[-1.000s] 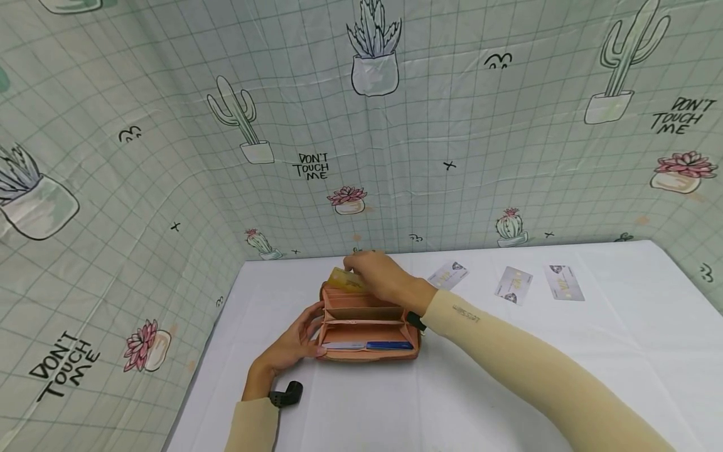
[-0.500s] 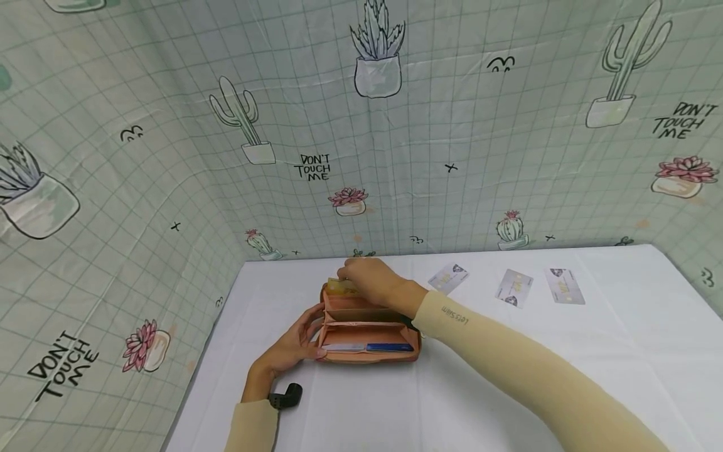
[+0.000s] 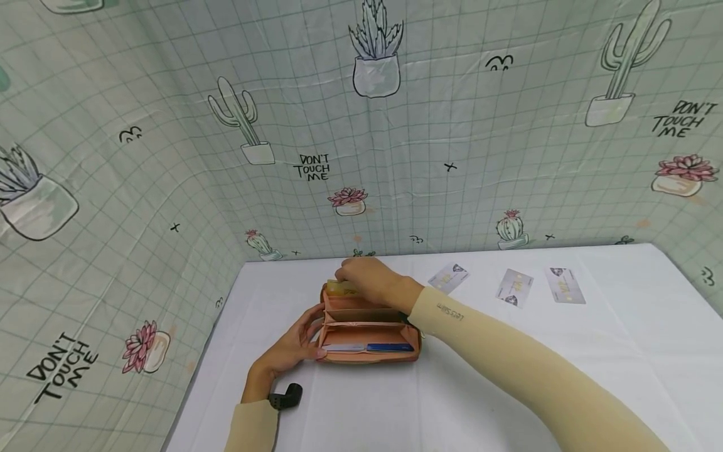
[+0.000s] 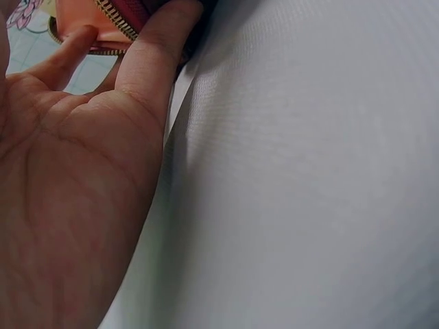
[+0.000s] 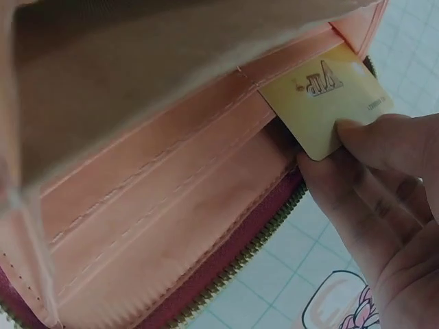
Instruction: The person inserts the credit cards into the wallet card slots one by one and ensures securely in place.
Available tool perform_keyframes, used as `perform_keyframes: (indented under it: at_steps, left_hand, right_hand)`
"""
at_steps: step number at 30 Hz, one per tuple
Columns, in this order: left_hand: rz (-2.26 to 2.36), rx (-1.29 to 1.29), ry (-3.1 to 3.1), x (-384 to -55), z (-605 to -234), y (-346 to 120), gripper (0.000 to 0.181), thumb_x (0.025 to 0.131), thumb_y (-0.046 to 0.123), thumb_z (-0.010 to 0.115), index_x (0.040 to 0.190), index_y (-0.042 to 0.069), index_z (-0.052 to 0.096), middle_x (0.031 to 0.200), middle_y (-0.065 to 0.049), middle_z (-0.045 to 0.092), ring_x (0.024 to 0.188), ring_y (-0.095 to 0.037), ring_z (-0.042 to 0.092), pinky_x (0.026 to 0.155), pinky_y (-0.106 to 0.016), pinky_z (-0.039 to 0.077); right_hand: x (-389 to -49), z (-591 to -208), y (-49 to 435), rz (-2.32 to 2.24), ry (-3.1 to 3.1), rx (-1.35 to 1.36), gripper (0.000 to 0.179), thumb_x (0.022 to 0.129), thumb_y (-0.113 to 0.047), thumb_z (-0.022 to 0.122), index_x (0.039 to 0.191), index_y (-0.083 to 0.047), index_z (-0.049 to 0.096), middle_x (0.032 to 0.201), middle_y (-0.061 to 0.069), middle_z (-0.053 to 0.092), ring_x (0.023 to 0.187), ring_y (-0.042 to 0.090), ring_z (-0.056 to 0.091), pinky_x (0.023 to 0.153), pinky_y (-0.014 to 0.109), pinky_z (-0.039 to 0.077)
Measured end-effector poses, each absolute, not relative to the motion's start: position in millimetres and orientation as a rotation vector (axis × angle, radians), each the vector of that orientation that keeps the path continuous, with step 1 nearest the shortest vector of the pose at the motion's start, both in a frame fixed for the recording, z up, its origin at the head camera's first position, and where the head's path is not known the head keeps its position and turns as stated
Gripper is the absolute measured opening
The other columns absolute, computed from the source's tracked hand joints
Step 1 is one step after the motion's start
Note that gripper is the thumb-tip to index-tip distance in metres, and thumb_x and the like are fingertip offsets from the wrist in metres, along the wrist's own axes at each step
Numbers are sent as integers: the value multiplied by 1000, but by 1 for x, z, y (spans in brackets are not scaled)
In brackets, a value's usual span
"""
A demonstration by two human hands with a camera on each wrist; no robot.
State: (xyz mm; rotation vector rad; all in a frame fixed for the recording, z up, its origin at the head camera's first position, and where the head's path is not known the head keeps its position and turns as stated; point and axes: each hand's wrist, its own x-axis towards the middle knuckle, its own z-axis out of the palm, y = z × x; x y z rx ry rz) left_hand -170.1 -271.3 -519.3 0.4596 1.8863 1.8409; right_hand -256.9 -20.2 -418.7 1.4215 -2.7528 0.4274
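An unzipped wallet with peach lining and several compartments lies spread on the table. My left hand holds its left side, with the thumb at the near edge and another finger against the lining. At the far panel, my right hand pinches a yellow card between thumb and fingers. In the right wrist view that gold-yellow card, marked VIP, sits partly inside a card slot beside the zipper edge. A pale card and a blue card stick up from the near panel.
Silver-grey cards lie right of the wallet: one card near the right wrist, a middle card and a far-right card. A patterned cloth hangs behind the white table.
The right hand has pushed the yellow card lower into the far panel, so less of it shows. Between half a second ago and now it barely moves. The left hand stays on the wallet.
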Motion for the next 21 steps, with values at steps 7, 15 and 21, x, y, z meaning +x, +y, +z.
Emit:
perform_keyframes:
  at_steps: [7, 15, 21]
  left_hand:
    - [1824, 457, 1904, -170, -521, -272, 107, 88, -1, 82, 169, 5, 12, 172, -23, 12, 158, -28, 25, 111, -24, 45]
    - [1801, 463, 1927, -171, -522, -273, 106, 89, -1, 81, 169, 4, 11, 171, -25, 12, 157, -25, 27, 112, -22, 43]
    - [1795, 434, 1929, -172, -521, -272, 107, 89, 0, 82, 169, 6, 11, 173, -22, 12, 160, -35, 18, 112, -20, 42]
  right_hand:
    - [-264, -420, -22, 455, -2799, 1462, 20, 103, -2, 67, 118, -6, 79, 113, 10, 75, 107, 23, 71, 92, 36, 59]
    - [-269, -424, -13, 707, -2821, 1479, 23, 102, -6, 69, 123, -8, 77, 108, 6, 76, 98, 19, 71, 88, 35, 58]
    - [-273, -428, -7, 767, -2775, 1527, 23, 103, -7, 69, 124, -8, 78, 111, 5, 76, 102, 19, 71, 91, 34, 58]
